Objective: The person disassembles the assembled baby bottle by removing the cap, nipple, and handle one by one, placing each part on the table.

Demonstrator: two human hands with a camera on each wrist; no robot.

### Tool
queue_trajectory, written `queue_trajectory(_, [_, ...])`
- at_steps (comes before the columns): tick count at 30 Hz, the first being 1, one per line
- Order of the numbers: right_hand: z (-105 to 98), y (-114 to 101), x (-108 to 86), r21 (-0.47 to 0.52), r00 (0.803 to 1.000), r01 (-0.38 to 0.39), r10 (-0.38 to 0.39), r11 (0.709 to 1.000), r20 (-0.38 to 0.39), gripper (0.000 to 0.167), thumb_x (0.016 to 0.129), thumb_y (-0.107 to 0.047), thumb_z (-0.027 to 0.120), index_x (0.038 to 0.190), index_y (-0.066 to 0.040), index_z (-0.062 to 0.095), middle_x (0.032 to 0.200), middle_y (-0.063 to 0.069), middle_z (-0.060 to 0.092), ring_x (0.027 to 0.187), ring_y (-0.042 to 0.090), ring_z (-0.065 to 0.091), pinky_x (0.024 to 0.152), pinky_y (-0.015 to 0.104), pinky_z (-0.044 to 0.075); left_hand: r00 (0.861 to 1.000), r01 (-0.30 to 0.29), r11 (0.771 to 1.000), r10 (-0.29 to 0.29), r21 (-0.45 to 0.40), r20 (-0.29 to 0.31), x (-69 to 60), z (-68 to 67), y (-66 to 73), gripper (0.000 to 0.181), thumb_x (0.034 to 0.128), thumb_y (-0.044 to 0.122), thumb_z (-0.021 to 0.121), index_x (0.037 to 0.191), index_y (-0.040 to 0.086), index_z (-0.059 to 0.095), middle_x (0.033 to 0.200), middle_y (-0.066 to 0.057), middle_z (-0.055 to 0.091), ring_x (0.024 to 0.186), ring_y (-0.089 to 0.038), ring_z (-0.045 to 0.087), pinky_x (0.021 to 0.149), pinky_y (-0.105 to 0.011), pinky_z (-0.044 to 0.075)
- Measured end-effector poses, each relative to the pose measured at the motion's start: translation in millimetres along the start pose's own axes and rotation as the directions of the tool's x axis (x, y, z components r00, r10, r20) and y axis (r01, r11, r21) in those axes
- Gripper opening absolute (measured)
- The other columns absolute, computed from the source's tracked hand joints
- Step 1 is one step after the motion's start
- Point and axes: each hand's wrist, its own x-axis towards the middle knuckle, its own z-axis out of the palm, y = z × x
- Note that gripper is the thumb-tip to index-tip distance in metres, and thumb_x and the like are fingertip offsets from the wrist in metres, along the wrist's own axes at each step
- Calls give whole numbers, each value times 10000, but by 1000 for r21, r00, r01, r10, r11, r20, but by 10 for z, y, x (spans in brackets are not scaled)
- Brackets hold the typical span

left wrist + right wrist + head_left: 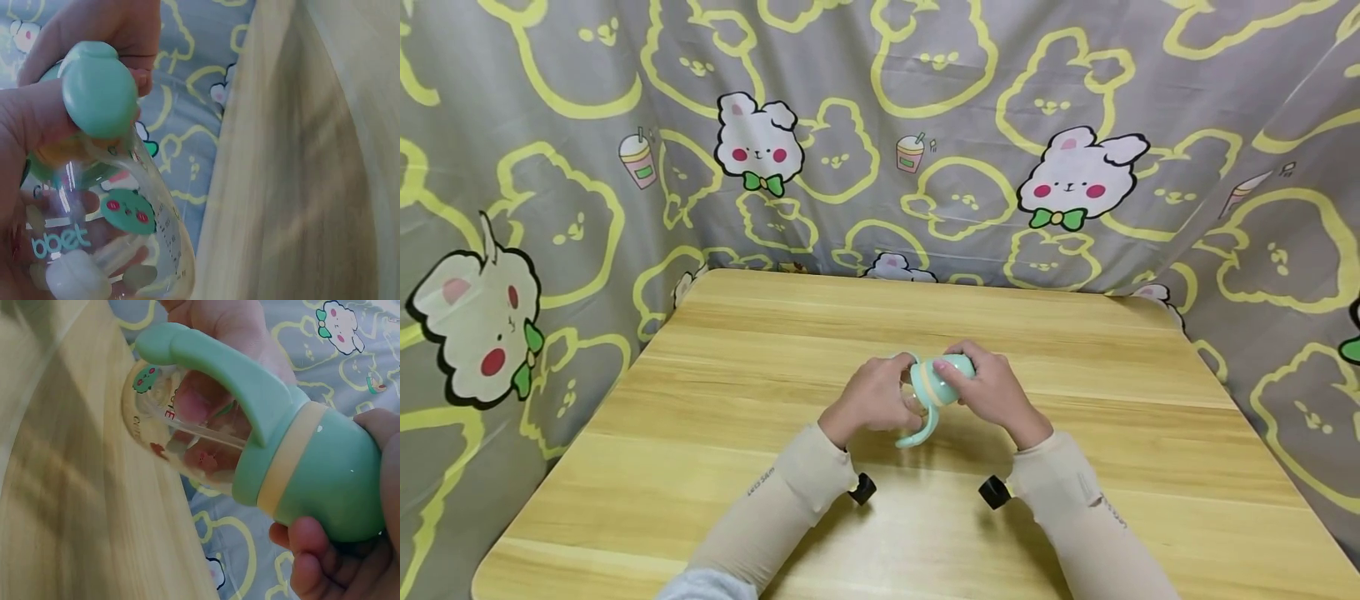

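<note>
As a clear, mint-handled bottle (250, 472) is gripped by left-hand fingers (897, 365), its domed mint-green lid (334, 472) is clasped by right-hand fingers (309, 537).

Room on both flanks, the middle blocked.
I could pass over the surface (737, 358) outside either arm, or along the strip beyond the hands, until the curtain (850, 75) walls off the far edge and both sides. Between the left hand (877, 393) and right hand (997, 387), the bottle (931, 383) bars my way, its near handle (931, 427) jutting toward the near edge. Nearer still, a left black block (862, 489) and a right black block (995, 492) narrow the lane between the left sleeve (775, 496) and right sleeve (1086, 508), but I'd fit through.
</note>
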Motion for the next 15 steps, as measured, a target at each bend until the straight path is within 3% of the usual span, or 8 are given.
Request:
queue_trajectory(6, [3, 11, -13, 52, 1000, 14, -14, 999, 5, 300, 947, -325, 617, 1104, -70, 620, 804, 94, 629, 592, 222, 609, 526, 347, 516, 1000, -9, 997, 9, 70, -5, 16, -30, 1, 622, 564, 292, 850, 1105, 119, 598, 998, -47, 676, 800, -130, 590, 674, -290, 480])
queue_trajectory(15, [-4, 51, -34, 32, 986, 164, -165, 986, 17, 354, 928, -230, 655, 1223, -46, 585, 913, 88, 655, 675, 157, 579, 594, 314, 497, 1000, -26, 999, 26, 44, -13, -10, -64, -23, 628, 560, 278, 863, 1108, 117, 603, 973, -7, 662, 825, -127, 592, 699, -289, 483])
